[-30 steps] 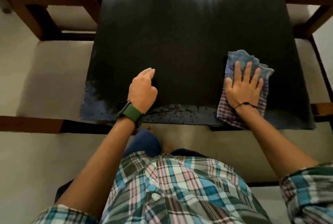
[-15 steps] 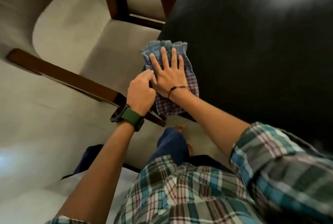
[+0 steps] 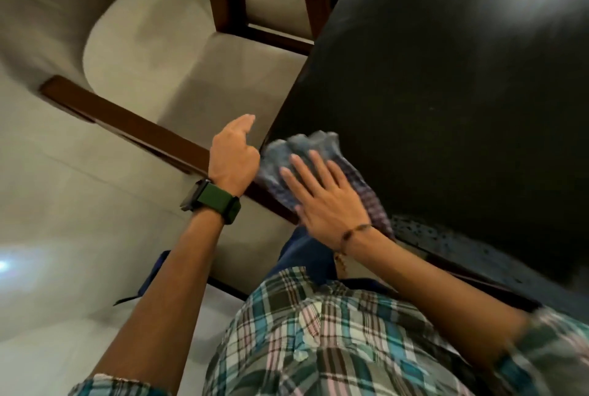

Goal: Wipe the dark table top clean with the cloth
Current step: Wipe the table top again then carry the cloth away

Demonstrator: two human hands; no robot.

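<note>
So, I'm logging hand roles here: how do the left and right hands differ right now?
The right hand lies flat with fingers spread, pressing the cloth at the table corner; the left hand hangs beside that corner, off the cloth, holding nothing. The left wrist wears a green watch, the right a thin cord bracelet. Both are bare.

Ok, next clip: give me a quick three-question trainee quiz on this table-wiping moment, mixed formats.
1. Multiple choice: which hand presses the cloth on the table top? A) left hand B) right hand C) both
2. True or false: the left hand grips a corner of the cloth.
3. Fill in: the cloth lies at the table's near-left ____.

Key:
1. B. The right hand lies flat on it, fingers spread.
2. False. It hovers beside the table edge, holding nothing, watch on its wrist.
3. Corner. The speckled strip runs along the near edge to its right.
</note>
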